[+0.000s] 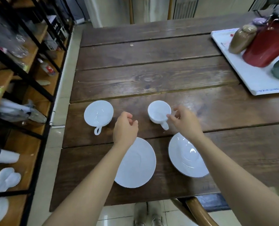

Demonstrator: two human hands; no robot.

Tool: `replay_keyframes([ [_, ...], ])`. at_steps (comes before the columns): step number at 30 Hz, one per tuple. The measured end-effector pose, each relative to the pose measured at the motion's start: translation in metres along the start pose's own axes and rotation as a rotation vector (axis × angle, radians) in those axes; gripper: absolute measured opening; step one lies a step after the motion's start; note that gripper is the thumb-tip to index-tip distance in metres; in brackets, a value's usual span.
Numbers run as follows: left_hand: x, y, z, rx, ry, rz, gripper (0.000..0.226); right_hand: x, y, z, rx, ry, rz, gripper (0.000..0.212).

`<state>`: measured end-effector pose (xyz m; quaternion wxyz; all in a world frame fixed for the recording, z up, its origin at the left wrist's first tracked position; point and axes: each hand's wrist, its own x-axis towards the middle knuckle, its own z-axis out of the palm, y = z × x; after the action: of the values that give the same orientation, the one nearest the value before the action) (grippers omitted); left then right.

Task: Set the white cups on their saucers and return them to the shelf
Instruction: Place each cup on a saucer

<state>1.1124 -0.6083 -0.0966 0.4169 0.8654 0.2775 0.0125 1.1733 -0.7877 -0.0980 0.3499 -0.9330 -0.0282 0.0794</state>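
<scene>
Two white cups stand upright on the dark wooden table (151, 75). The left cup (98, 113) has its handle pointing toward me; the right cup (158, 113) has its handle at its lower right. Nearer to me lie two white saucers, the left saucer (138, 163) and the right saucer (186, 156), both bare. My left hand (125, 128) hovers between the cups, fingers loosely curled, holding nothing. My right hand (185, 121) is at the right cup's rim, fingertips touching or nearly touching it, fingers apart.
A black-framed wooden shelf (29, 88) runs along the left, holding glassware, white dishes and other items. At the far right a white tray (249, 75) carries a red flask (269, 44), a brown jar and a green bowl. A chair back (199, 209) sits under the table's near edge.
</scene>
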Motion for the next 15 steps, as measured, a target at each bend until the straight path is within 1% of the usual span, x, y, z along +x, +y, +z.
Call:
replay_keyframes([
  [2, 0.007, -0.001, -0.001, 0.007, -0.089, 0.001, 0.04, 0.01, -0.01, 0.008, -0.089, -0.001, -0.006, 0.045],
  [4, 0.011, 0.002, 0.001, 0.014, -0.195, -0.008, 0.053, 0.02, -0.013, 0.013, -0.161, -0.06, -0.002, 0.061],
  [6, 0.015, 0.006, 0.006, 0.021, -0.294, -0.014, 0.063, 0.027, -0.014, 0.015, -0.097, -0.165, 0.038, 0.075],
  [8, 0.019, 0.01, 0.013, 0.026, -0.36, -0.019, 0.074, 0.03, -0.013, 0.016, 0.065, -0.271, 0.061, 0.083],
  [9, 0.021, 0.011, 0.017, 0.025, -0.386, -0.023, 0.08, 0.031, -0.012, 0.016, 0.108, -0.313, 0.049, 0.086],
  [11, 0.025, 0.013, 0.025, 0.043, -0.433, -0.019, 0.088, 0.03, -0.013, 0.015, 0.109, -0.346, 0.02, 0.089],
  [13, 0.029, 0.014, 0.032, 0.052, -0.47, 0.015, 0.085, 0.029, -0.013, 0.013, 0.081, -0.315, 0.009, 0.088],
  [15, 0.03, 0.015, 0.036, 0.036, -0.456, 0.063, 0.072, 0.027, -0.014, 0.011, 0.09, -0.302, -0.019, 0.082],
])
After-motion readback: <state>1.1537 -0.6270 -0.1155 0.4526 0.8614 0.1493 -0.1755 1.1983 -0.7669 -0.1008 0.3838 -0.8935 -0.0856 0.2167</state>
